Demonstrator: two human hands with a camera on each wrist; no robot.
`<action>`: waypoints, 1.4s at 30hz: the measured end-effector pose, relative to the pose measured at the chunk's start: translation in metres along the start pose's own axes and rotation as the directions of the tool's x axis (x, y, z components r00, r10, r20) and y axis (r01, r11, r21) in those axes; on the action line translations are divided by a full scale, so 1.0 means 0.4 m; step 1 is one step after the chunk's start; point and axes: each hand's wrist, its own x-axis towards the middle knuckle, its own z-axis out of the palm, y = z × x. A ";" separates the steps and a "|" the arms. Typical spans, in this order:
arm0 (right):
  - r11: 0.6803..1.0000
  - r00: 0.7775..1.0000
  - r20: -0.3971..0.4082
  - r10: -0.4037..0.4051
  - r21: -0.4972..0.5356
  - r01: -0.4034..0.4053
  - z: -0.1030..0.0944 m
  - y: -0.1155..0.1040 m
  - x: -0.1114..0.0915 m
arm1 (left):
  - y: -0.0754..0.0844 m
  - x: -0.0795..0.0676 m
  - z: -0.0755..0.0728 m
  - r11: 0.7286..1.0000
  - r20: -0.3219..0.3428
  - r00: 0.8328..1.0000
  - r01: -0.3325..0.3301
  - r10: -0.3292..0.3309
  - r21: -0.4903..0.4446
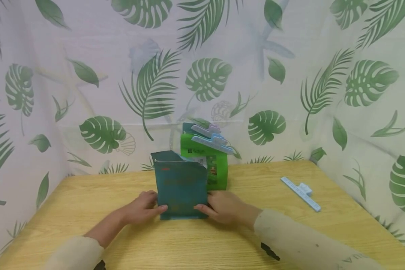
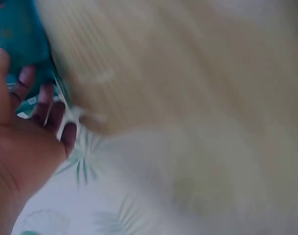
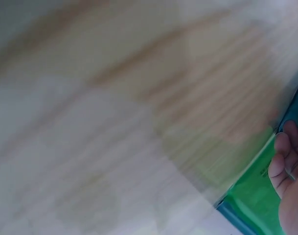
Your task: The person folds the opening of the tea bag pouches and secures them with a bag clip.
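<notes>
A dark teal pouch point(image 1: 181, 189) stands upright on the table between my hands, its top edge gaping. My left hand point(image 1: 143, 208) grips its lower left side, thumb on the front face and fingers around the edge. At the lower right side my right hand point(image 1: 226, 206) holds the pouch likewise, thumb in front; its other fingers are mostly hidden in the head view. Close behind stands a bright green pouch point(image 1: 219, 161), with a light blue sealing clip point(image 1: 210, 142) across its top. In the right wrist view, the right hand's fingers point(image 3: 281, 164) are curled near the green pouch point(image 3: 254, 196).
Behind the green pouch another teal pouch point(image 1: 188, 128) shows, with a pale lilac clip point(image 1: 207, 130) on top. A loose light blue sealing clip point(image 1: 301, 194) lies on the wooden table point(image 1: 256, 180) at the right. A leaf-patterned cloth point(image 1: 162, 101) surrounds the back and sides.
</notes>
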 end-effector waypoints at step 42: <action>0.995 0.995 0.040 0.096 -0.033 -0.095 -0.020 0.141 -0.123 | 0.138 0.126 0.146 0.817 -0.185 0.982 0.083 0.030 0.571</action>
